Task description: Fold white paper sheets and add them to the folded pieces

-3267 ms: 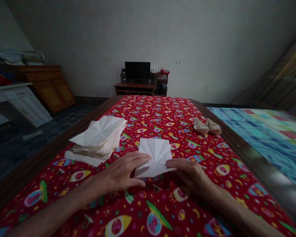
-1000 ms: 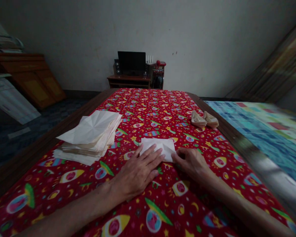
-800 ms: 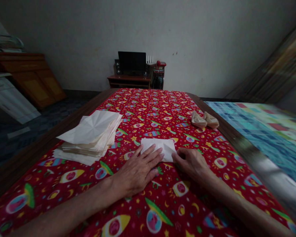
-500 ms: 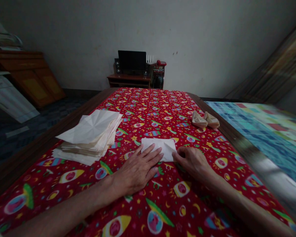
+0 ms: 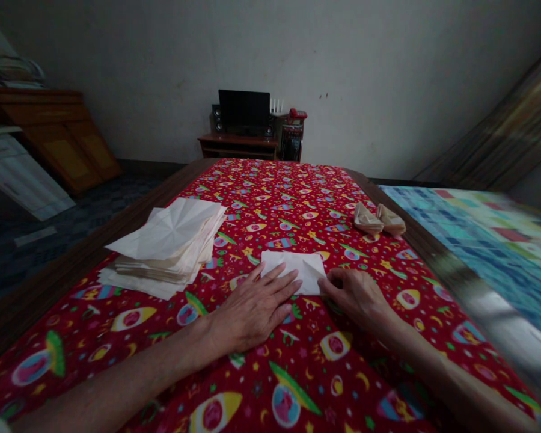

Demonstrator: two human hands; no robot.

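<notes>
A folded white sheet of paper (image 5: 309, 270) lies on the red patterned cloth (image 5: 293, 204) in front of me. My left hand (image 5: 256, 307) rests flat over its left part with the fingers spread. At the lower right corner of the paper, my right hand (image 5: 354, 294) has its thumb and curled fingers pinched together on the edge. To the left is a thick stack of creased paper sheets (image 5: 171, 231). Two bundles of folded paper pieces (image 5: 379, 219) sit on the cloth at the right.
Dark wooden borders (image 5: 162, 180) run along both sides of the cloth. A multicoloured patterned surface (image 5: 455, 234) lies to the right. Against the far wall stands a small desk (image 5: 238, 144) with a black monitor (image 5: 244, 111). Wooden cabinets (image 5: 67, 132) are at the left.
The whole view has shifted slightly, so everything sits a little further right. Both hands keep their places on the paper.
</notes>
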